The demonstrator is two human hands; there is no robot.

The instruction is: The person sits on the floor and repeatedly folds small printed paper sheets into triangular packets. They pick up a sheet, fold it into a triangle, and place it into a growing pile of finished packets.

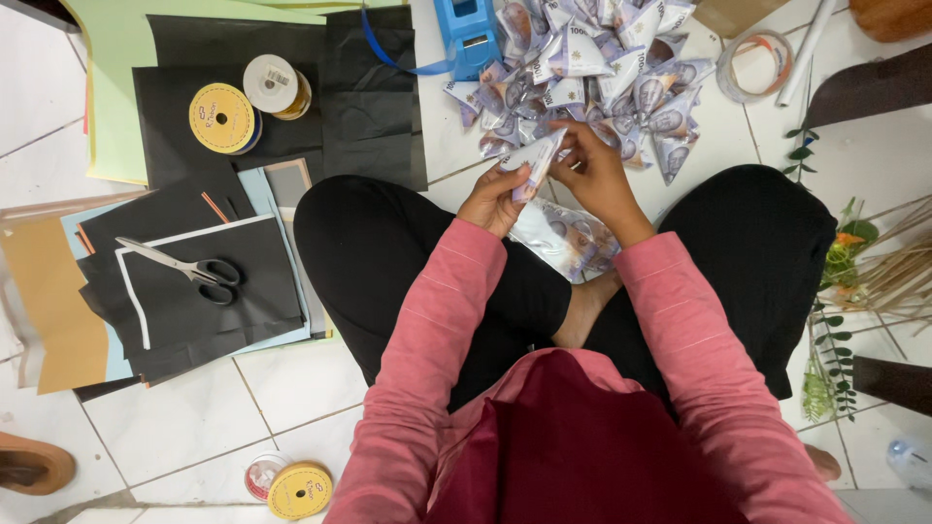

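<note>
**Both hands on one folded banknote, above the lap**

Person sits cross-legged on tiled floor (pixel 291 388). Clear bag of banknotes (pixel 568 238) lies in the lap. Left hand (pixel 495 199) and right hand (pixel 594 170) both pinch the same folded banknote (pixel 534 163), held between them over the bag. Scissors (pixel 189 269) on black paper sheets (pixel 194 301) to the left. Further out: pile of folded banknotes (pixel 592 68), blue tape dispenser (pixel 466 34), two ribbon spools (pixel 243 107).
</note>
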